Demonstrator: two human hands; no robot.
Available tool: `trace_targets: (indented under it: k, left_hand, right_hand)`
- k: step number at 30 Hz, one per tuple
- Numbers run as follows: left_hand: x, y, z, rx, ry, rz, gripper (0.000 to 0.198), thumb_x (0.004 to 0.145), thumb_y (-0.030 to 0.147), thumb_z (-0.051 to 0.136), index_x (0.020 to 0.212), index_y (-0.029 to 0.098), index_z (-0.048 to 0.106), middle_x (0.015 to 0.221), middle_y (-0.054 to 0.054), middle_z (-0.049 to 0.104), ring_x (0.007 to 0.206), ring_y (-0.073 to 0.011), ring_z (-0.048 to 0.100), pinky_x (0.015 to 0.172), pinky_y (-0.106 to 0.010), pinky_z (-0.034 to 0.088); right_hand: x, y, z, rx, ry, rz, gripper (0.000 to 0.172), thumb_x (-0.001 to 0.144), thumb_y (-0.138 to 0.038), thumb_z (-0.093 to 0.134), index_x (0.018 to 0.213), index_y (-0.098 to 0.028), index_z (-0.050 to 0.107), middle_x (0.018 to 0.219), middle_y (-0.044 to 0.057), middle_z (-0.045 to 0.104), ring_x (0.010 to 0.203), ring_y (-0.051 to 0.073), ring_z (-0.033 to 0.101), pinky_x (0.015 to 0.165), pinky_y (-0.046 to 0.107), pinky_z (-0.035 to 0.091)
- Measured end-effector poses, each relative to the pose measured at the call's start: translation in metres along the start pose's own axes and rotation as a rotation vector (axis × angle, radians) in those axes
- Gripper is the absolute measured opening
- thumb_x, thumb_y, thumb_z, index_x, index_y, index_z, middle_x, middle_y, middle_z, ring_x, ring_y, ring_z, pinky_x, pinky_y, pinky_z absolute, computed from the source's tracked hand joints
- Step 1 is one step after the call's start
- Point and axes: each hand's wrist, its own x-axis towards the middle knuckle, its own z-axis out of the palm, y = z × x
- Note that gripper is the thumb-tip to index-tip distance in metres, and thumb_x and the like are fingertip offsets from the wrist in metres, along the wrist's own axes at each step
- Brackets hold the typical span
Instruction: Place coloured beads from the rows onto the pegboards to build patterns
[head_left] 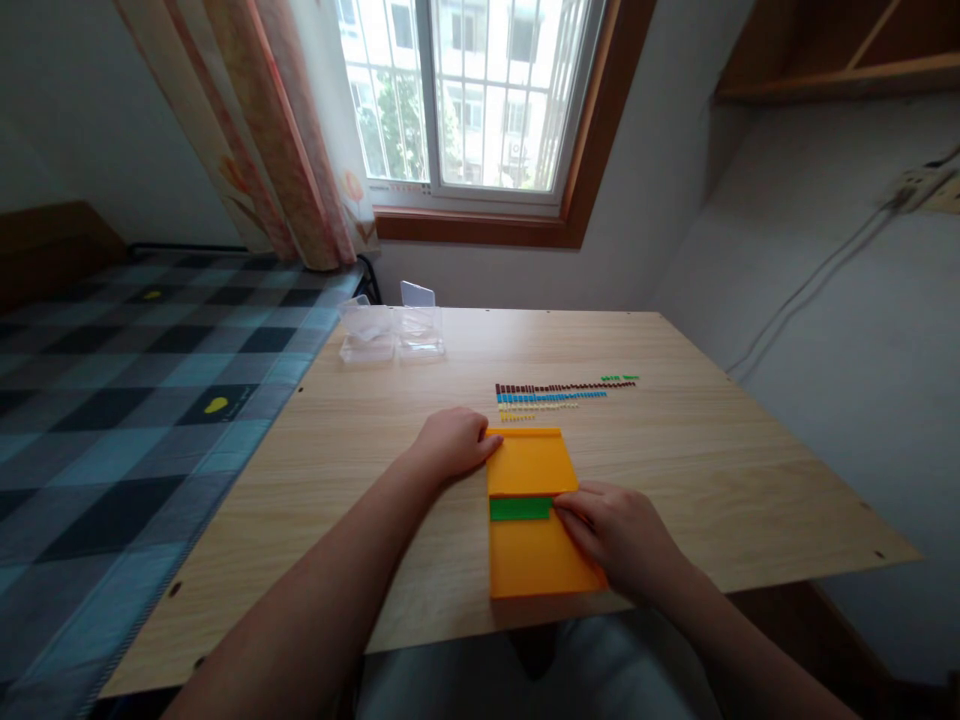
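Hands are working at an orange tray point(529, 465) that is lying flat near the front edge of the wooden table point(712, 450). The left hand point(454, 443) is resting knuckles up at the tray's far left corner. Its fingers are loosely curled, pressing against the tray's edge and closing around nothing. The right hand point(619, 535) is lying over the tray's right side, its fingertips point(561, 510) touching the right end of a green strip point(520, 509). Whether they are pinching the strip or only pressing on it cannot be told. The strip is running across the middle of the tray from its left edge, between two orange panels.

Just beyond the tray's far edge, thin rows of tiny pieces are lying side by side on the table. A short yellow row point(517, 417) is sitting nearest the tray, followed by a pale row point(536, 407), a blue row point(551, 397) and a dark brown row point(562, 387). A few green pieces point(619, 379) are lying at the brown row's right end. Well beyond the tray and to its left, clear plastic containers point(390, 333) are standing near the table's far edge. Left of the tray, past the table, a blue checked bedcover point(112, 400) is spreading out.
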Motion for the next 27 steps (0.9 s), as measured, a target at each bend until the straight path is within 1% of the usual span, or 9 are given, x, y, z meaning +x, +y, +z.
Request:
trace_targets:
  k: [5, 10, 12, 20, 22, 24, 26, 27]
  left_hand:
    - [0.0, 0.0, 0.0, -0.001, 0.007, 0.003, 0.041, 0.092, 0.052, 0.05, 0.081, 0.021, 0.073, 0.089, -0.011, 0.076, 0.085, -0.0271, 0.068, 0.066, -0.034, 0.044]
    - [0.001, -0.001, 0.002, -0.008, 0.002, 0.002, 0.042, 0.092, 0.053, 0.05, 0.084, 0.021, 0.075, 0.09, -0.012, 0.076, 0.086, -0.0271, 0.068, 0.07, -0.035, 0.045]
    - [0.001, -0.001, 0.002, -0.003, 0.003, 0.001, 0.042, 0.093, 0.053, 0.049, 0.084, 0.021, 0.075, 0.09, -0.011, 0.075, 0.086, -0.0273, 0.068, 0.069, -0.035, 0.045]
    - [-0.001, 0.0, -0.003, -0.005, -0.007, -0.006, 0.041, 0.093, 0.051, 0.05, 0.082, 0.02, 0.074, 0.089, -0.011, 0.075, 0.086, -0.0265, 0.068, 0.07, -0.035, 0.045]
    - [-0.001, 0.0, -0.003, -0.004, -0.006, -0.012, 0.041, 0.093, 0.052, 0.05, 0.082, 0.021, 0.074, 0.089, -0.011, 0.075, 0.085, -0.0265, 0.068, 0.068, -0.034, 0.045]
    - [0.0, -0.001, -0.002, -0.002, -0.002, -0.018, 0.042, 0.094, 0.052, 0.049, 0.081, 0.021, 0.074, 0.09, -0.011, 0.076, 0.085, -0.027, 0.069, 0.067, -0.035, 0.044]
    - [0.001, -0.002, 0.0, -0.001, 0.004, -0.027, 0.046, 0.096, 0.053, 0.045, 0.082, 0.02, 0.075, 0.092, -0.012, 0.076, 0.086, -0.0278, 0.069, 0.066, -0.035, 0.044]
    - [0.002, -0.002, 0.001, 0.0, 0.007, -0.033, 0.049, 0.097, 0.054, 0.043, 0.082, 0.02, 0.075, 0.093, -0.013, 0.077, 0.087, -0.0281, 0.069, 0.067, -0.035, 0.044]
  right_hand:
    - [0.001, 0.001, 0.0, -0.01, -0.008, 0.006, 0.023, 0.1, -0.024, 0.056, 0.099, -0.025, 0.079, 0.097, 0.003, 0.078, 0.088, 0.02, 0.071, 0.077, 0.029, 0.049]
    - [0.001, -0.001, -0.003, -0.03, -0.034, 0.009, 0.023, 0.1, -0.024, 0.056, 0.099, -0.025, 0.079, 0.095, 0.003, 0.077, 0.086, 0.02, 0.071, 0.075, 0.028, 0.048]
    - [0.002, -0.001, -0.003, -0.045, -0.04, 0.016, 0.023, 0.099, -0.024, 0.056, 0.099, -0.025, 0.079, 0.094, 0.004, 0.077, 0.086, 0.02, 0.071, 0.075, 0.028, 0.048]
    - [0.002, -0.004, -0.002, -0.044, -0.013, 0.001, 0.024, 0.099, -0.024, 0.055, 0.098, -0.024, 0.079, 0.092, 0.005, 0.078, 0.086, 0.019, 0.071, 0.074, 0.026, 0.049]
    - [-0.003, -0.001, -0.003, -0.015, 0.035, -0.016, 0.024, 0.099, -0.024, 0.054, 0.098, -0.024, 0.079, 0.09, 0.004, 0.077, 0.083, 0.019, 0.071, 0.073, 0.027, 0.05]
    - [-0.007, 0.008, -0.01, 0.03, 0.131, -0.042, 0.026, 0.1, -0.025, 0.052, 0.102, -0.024, 0.078, 0.091, 0.004, 0.078, 0.081, 0.019, 0.071, 0.073, 0.028, 0.05]
    - [-0.006, 0.025, -0.022, 0.053, 0.261, -0.037, 0.027, 0.101, -0.027, 0.051, 0.105, -0.023, 0.077, 0.093, 0.005, 0.078, 0.08, 0.019, 0.071, 0.073, 0.029, 0.05]
    - [-0.001, 0.036, -0.031, 0.041, 0.329, -0.01, 0.028, 0.101, -0.029, 0.051, 0.104, -0.022, 0.077, 0.092, 0.005, 0.078, 0.079, 0.019, 0.07, 0.073, 0.03, 0.05]
